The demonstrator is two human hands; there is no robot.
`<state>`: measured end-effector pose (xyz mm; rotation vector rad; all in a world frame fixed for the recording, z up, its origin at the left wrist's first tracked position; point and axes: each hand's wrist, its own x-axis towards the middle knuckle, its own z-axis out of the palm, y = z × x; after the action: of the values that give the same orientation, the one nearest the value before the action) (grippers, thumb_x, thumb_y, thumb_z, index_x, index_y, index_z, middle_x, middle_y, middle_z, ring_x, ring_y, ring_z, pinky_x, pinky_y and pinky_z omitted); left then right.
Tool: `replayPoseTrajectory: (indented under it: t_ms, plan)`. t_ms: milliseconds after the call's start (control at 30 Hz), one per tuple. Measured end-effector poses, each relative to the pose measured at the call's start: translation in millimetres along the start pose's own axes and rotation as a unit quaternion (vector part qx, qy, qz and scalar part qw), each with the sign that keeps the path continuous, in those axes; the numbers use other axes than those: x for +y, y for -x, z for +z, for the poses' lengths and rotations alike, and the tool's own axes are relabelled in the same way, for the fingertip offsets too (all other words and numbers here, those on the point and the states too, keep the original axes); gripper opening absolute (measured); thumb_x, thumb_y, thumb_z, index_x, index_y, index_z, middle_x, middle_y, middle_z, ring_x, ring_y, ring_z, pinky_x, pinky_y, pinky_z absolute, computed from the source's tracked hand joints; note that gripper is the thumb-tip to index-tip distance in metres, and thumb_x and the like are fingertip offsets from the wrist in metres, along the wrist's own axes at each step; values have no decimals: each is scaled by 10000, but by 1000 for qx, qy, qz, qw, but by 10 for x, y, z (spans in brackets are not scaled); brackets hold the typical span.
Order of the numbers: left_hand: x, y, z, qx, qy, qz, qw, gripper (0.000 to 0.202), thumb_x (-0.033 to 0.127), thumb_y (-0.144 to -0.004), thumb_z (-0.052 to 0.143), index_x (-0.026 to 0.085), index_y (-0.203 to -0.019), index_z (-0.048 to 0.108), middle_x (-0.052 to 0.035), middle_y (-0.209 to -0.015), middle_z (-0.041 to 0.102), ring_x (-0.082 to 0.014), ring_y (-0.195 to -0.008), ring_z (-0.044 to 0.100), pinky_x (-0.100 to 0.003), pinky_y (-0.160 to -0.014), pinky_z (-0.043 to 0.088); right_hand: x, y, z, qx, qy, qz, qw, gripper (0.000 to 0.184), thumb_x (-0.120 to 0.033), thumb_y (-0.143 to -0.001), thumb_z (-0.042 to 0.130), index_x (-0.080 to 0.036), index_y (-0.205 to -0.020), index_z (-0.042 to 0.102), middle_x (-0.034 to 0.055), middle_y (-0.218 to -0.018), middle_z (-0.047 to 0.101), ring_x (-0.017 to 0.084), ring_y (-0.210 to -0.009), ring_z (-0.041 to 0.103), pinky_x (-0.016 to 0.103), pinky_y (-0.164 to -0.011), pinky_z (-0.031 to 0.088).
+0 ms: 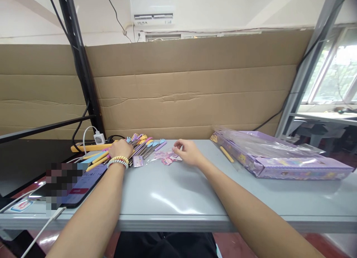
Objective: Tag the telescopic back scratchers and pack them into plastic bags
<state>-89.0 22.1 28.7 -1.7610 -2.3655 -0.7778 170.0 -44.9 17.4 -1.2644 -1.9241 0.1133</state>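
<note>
My left hand (120, 149) rests on a pile of colourful stick-like items (145, 143) with hand-shaped tips at the far left of the grey table (178, 198); its fingers curl down over them. A bead bracelet (118, 162) circles that wrist. My right hand (187, 150) lies beside a small heap of pink packets in clear wrap (167, 158), fingers bent and touching them. Whether either hand actually grips anything is hidden.
A purple flat box under clear plastic (279, 157) sits at the right. A phone (83, 183) with a cable lies at the left front, a yellow power strip (89, 146) behind it. A cardboard wall (195, 90) backs the table; a black post (80, 64) stands left.
</note>
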Motion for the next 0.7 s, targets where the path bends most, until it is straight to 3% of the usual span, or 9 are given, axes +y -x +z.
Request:
replayPoseTrajectory:
  t_ms: [400,600,700]
  plan:
    - [39,22,30,-23,5,18,1000,370,312,-684,489,113,-946,660,-215,-1003,642,-350,-925,583,-405,-695,424,-49,63,21,-93,-2,-15,996,150,-281,-755,526,-168,-739,623,11,-648,622,105,-554,492,226,-535,329]
    - [159,89,-54,-3,7,68,998,315,341,-720,465,148,-847,679,-182,-922,665,-333,-903,588,-384,-700,419,-28,85,82,-124,-7,-24,992,130,-260,-755,521,-171,-753,615,21,-703,630,118,-614,525,223,-548,343]
    - [326,189,-186,53,51,125,989,292,340,-751,445,164,-821,667,-142,-881,668,-297,-884,589,-376,-736,421,-119,67,22,-125,28,-45,991,142,-259,-777,498,-174,-760,611,25,-705,627,125,-616,523,233,-556,338]
